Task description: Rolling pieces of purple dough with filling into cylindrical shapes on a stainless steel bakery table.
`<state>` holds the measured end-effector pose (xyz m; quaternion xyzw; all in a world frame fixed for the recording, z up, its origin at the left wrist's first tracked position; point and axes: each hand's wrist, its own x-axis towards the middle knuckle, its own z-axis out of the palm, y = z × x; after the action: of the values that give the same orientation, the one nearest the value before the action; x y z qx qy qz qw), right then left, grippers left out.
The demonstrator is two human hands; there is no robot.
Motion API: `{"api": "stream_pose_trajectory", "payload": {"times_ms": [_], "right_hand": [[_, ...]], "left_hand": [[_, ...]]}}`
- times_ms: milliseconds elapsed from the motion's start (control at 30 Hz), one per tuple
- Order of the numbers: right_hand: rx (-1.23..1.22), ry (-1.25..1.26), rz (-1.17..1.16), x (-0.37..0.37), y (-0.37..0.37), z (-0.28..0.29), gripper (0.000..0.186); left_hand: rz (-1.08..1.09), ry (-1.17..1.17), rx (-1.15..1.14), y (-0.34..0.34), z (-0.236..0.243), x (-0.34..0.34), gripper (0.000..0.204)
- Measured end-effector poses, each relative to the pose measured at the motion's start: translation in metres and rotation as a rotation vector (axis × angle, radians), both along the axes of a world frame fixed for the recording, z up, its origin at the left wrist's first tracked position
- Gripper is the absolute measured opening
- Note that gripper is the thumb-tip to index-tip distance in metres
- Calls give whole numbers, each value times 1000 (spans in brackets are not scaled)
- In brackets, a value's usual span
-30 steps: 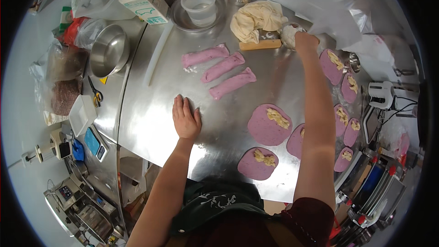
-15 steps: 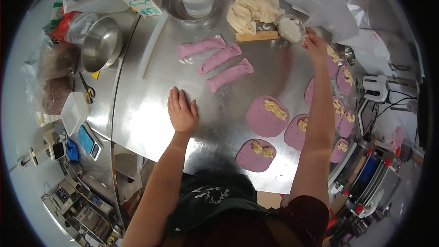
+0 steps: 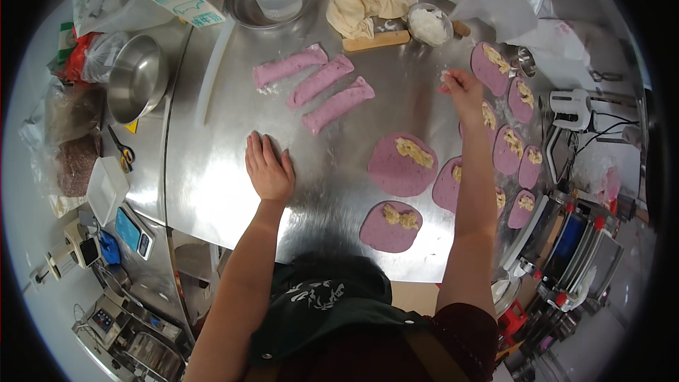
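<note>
The right hand [image 3: 463, 92] seems to be held up over the worktop [image 3: 332, 184], with its arm reaching out almost straight. Its fingers are close together, with the tips pointing left and away from the body. They seem to pinch a little flour, but the white bit is very small, so I cannot be sure.

Three pink rolls [image 3: 320, 81] lie to the left of the right fingers, well apart from them. The rolls are side by side and long. Each one lies on a slant, with its right end farther from the body.

The left hand [image 3: 270, 173] is nearer to the rolls. It rests flat, palm down, with its fingers straight and a bit apart, and holds nothing. The closest roll starts near those fingertips, off to the right.

A bowl [image 3: 448, 37] of flour [image 3: 428, 26] sits past the right fingers, farther from the body. A big flat dough [image 3: 389, 170] with yellow filling [image 3: 414, 152] lies on the body side of the right fingers, a bit left. A long flat dough [image 3: 486, 71] lies near them, to the right.
</note>
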<state>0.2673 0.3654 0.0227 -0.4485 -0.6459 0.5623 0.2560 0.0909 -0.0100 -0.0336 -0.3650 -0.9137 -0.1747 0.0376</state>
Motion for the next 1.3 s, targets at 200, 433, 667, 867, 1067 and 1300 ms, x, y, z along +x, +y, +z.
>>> {"api": "stream_pose_trajectory", "payload": {"times_ms": [200, 433, 667, 867, 1067, 1300], "right_hand": [[-86, 109, -12, -3, -43, -4, 13], [-256, 74, 225, -13, -208, -21, 9], [-222, 46, 280, -18, -291, -13, 7], [269, -56, 499, -39, -338, 16, 8], [353, 0, 347, -79, -333, 34, 2], [561, 28, 462, -117, -351, 34, 3]], "left_hand": [[20, -11, -40, 0, -2, -1, 52], [-7, 12, 10, 4, -5, -3, 45], [283, -649, 681, -16, 7, -26, 38], [619, -471, 770, -142, 38, -47, 37], [740, -413, 661, -236, 25, -15, 28], [567, -437, 658, -223, 26, 4, 13]]}}
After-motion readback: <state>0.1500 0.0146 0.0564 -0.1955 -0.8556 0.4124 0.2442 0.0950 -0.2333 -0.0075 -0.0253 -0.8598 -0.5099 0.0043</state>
